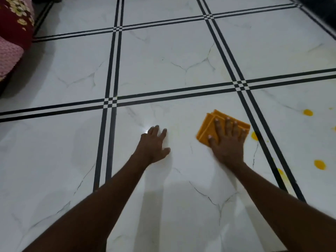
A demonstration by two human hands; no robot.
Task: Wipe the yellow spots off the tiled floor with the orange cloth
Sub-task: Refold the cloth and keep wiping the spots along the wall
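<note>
The folded orange cloth (209, 127) lies flat on the white tiled floor (163, 57). My right hand (228, 142) presses down on it with straight, spread fingers. Just right of the cloth, a yellow spot (254, 136) sits against the black tile border. Other yellow spots lie further right: one at the far side (308, 112), one nearer me (319, 164), and a smeared one on the border line (281, 172). My left hand (154, 145) rests flat on the bare tile, left of the cloth, fingers spread and holding nothing.
Black double lines (111, 99) divide the white marble-look tiles. A dark red flowered fabric with a pink part (12, 33) lies at the far left edge. A dark object (320, 8) runs along the top right corner.
</note>
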